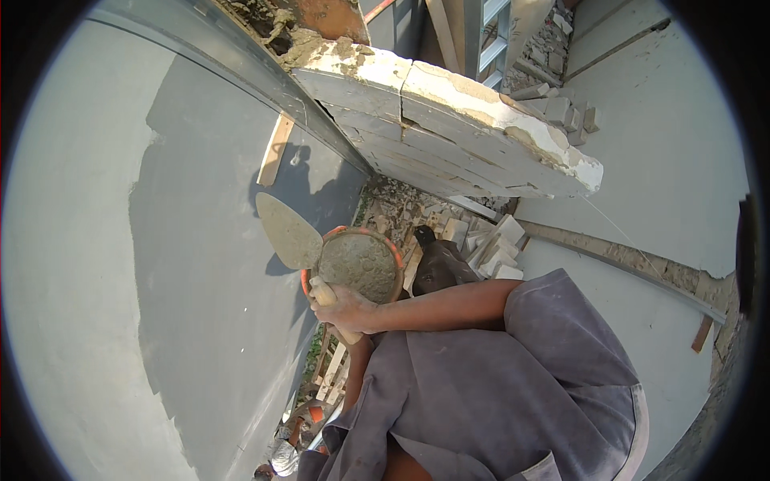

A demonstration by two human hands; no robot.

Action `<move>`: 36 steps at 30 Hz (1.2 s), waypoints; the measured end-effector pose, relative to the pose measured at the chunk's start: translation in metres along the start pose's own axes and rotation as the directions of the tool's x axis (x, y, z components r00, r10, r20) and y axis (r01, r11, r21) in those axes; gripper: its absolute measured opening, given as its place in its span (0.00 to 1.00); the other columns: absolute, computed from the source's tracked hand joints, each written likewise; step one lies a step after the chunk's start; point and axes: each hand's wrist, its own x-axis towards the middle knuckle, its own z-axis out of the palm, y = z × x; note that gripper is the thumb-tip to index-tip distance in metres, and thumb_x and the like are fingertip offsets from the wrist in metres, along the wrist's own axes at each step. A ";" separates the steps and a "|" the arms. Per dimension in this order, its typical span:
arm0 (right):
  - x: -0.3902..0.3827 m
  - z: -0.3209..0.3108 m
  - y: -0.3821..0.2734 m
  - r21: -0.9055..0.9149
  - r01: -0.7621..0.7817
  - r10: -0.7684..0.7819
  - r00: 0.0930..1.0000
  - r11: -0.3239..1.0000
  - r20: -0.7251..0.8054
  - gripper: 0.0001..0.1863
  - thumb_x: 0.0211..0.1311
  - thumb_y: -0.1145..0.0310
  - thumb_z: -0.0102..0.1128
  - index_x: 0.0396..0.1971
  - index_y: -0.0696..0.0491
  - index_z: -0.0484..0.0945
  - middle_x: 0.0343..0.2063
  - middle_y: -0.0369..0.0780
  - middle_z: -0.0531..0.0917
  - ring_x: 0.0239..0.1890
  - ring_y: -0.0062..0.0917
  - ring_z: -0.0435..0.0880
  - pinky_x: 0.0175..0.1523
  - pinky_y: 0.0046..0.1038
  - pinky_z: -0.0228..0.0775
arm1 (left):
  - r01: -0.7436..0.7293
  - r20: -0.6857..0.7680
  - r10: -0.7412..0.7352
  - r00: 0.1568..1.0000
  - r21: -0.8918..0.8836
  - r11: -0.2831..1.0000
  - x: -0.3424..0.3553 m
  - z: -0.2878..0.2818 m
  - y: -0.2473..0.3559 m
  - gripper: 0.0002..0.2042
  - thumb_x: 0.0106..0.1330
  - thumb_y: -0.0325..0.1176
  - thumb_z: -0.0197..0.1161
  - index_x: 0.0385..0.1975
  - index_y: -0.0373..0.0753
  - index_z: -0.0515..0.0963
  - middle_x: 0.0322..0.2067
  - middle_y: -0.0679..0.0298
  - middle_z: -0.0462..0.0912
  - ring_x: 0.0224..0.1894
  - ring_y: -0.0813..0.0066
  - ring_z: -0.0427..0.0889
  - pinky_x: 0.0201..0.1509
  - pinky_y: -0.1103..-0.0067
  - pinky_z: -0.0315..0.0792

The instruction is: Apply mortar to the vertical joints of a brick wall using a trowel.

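My right hand (346, 309) is closed around the pale wooden handle of a trowel (290, 234). The trowel's wide, pointed blade carries a grey coating and tilts up to the left, beside the bucket's rim. Close below this hand stands an orange-rimmed bucket (399, 250), with wet grey mortar (361, 263) inside. My left forearm (358, 370) reaches up under the right wrist. The left hand's fingers are hidden there, so whether they grip the bucket cannot be seen.
A block wall (457, 144) with a rough, mortar-streaked top stands ahead. To the left rises a large grey panel (200, 240), partly darker, with a wood strip (275, 150) on it. White blocks (501, 244) and rubble lie below. Another person (285, 455) is at lower left.
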 end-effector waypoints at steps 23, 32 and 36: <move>0.037 -0.130 -0.024 -0.993 -0.091 0.592 0.805 0.082 -0.025 0.11 0.63 0.65 0.51 0.34 0.59 0.74 0.17 0.44 0.78 0.18 0.31 0.80 0.22 0.35 0.73 | 0.079 -0.293 -0.033 0.956 0.146 0.986 -0.028 0.020 -0.033 0.28 0.51 0.27 0.53 0.56 0.25 0.60 0.46 0.44 0.74 0.50 0.53 0.74 0.57 0.70 0.66; 0.024 -0.117 -0.022 -0.930 -0.149 0.583 0.809 0.335 0.080 0.10 0.61 0.65 0.56 0.34 0.57 0.72 0.15 0.37 0.73 0.13 0.21 0.73 0.16 0.27 0.68 | 0.061 -0.238 -0.060 0.969 -0.004 0.998 -0.019 0.016 -0.026 0.29 0.50 0.22 0.49 0.58 0.31 0.61 0.50 0.54 0.73 0.50 0.63 0.74 0.56 0.75 0.67; 0.010 -0.125 -0.024 -0.883 -0.210 0.537 0.842 0.419 0.055 0.11 0.56 0.69 0.59 0.36 0.56 0.73 0.16 0.35 0.73 0.13 0.18 0.72 0.16 0.23 0.67 | 0.097 -0.185 -0.124 0.975 -0.152 0.984 -0.005 0.009 -0.035 0.30 0.51 0.24 0.51 0.60 0.31 0.59 0.49 0.49 0.74 0.51 0.57 0.74 0.58 0.73 0.64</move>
